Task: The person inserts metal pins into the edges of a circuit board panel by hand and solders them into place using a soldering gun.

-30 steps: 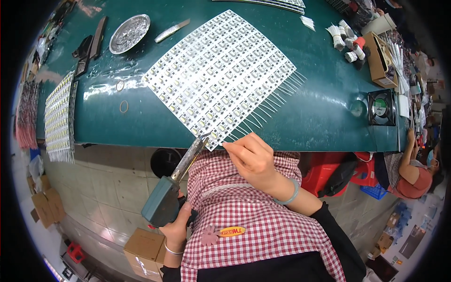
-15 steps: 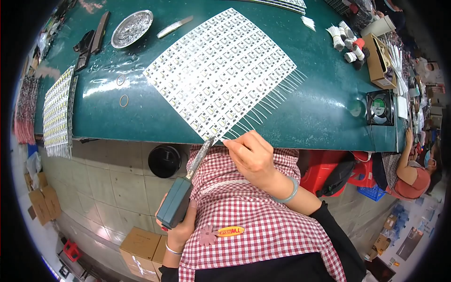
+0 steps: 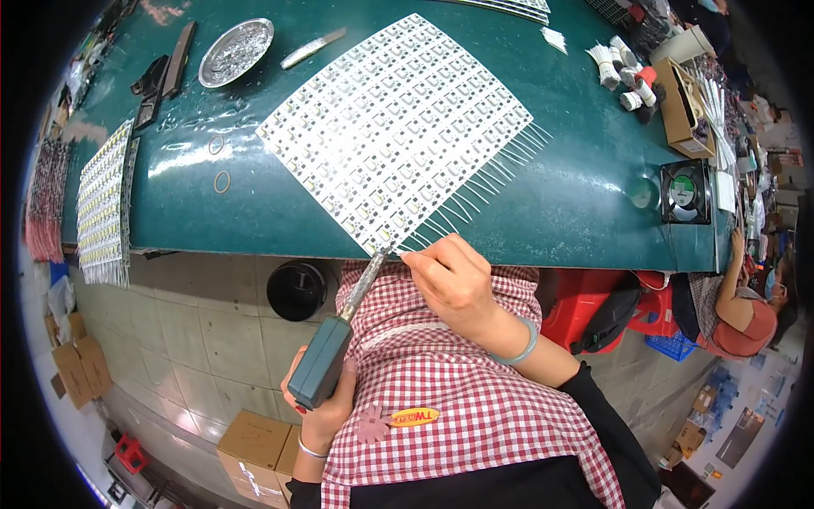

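Observation:
My left hand point(image 3: 326, 407) is wrapped round the dark green handle of a soldering iron point(image 3: 324, 360). Its metal tip reaches up to the near corner of a white circuit board panel point(image 3: 398, 127), which lies turned like a diamond on the green table. Rows of small electronic parts cover the panel. My right hand point(image 3: 454, 276) is closed in a pinch on a thin white wire point(image 3: 402, 252) beside the iron's tip; the wire's far part is hidden by the fingers. Several white wires point(image 3: 462, 204) stick out along the panel's right lower edge.
A metal dish point(image 3: 237, 53) of silvery bits and a knife-like tool point(image 3: 314, 48) lie beyond the panel. More panels point(image 3: 106, 204) stack at the left edge. A small fan point(image 3: 685, 193), cardboard box point(image 3: 682, 110) and wire bundles point(image 3: 627, 72) stand right. Another person point(image 3: 738, 314) sits at far right.
The soldering iron has shifted very slightly right and up at the panel's corner. My right hand keeps its pinch in nearly the same place.

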Demonstrator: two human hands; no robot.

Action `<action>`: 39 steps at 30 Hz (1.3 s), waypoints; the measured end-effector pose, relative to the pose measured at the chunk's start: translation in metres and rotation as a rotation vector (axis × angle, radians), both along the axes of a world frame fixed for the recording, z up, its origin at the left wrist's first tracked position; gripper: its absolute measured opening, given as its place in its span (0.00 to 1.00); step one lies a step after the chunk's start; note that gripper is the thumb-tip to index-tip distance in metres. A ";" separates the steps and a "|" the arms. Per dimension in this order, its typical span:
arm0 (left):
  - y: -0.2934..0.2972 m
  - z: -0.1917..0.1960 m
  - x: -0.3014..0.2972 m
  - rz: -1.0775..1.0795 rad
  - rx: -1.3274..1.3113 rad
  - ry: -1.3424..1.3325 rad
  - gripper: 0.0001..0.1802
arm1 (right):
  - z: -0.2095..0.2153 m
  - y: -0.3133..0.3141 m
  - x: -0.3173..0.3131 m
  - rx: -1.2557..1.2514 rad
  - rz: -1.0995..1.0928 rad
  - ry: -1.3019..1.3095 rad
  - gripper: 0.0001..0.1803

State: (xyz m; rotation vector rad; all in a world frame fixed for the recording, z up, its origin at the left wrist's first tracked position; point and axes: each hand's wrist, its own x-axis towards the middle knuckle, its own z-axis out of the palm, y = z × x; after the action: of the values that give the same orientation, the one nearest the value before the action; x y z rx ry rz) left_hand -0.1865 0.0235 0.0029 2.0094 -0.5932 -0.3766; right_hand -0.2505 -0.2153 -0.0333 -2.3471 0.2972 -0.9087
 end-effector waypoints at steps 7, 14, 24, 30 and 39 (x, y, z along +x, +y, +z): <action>-0.003 0.002 0.002 -0.005 -0.002 -0.054 0.10 | 0.003 0.001 -0.001 0.003 -0.017 0.022 0.14; 0.011 -0.010 -0.005 0.080 -0.017 -0.018 0.11 | 0.003 0.002 -0.001 -0.012 -0.023 0.021 0.14; 0.012 0.002 -0.005 0.072 -0.024 0.130 0.17 | 0.008 -0.003 -0.008 -0.011 -0.014 0.042 0.11; 0.015 0.000 -0.008 0.104 -0.028 0.110 0.17 | 0.028 -0.004 -0.016 0.022 -0.013 0.037 0.11; 0.007 0.002 -0.003 0.032 -0.031 -0.104 0.12 | -0.002 0.003 0.002 0.060 0.007 -0.043 0.15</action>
State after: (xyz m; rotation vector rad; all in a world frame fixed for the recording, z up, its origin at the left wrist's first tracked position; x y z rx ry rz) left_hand -0.1899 0.0310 0.0044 2.0158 -0.6267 -0.2429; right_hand -0.2481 -0.2118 -0.0357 -2.2693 0.2956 -0.9324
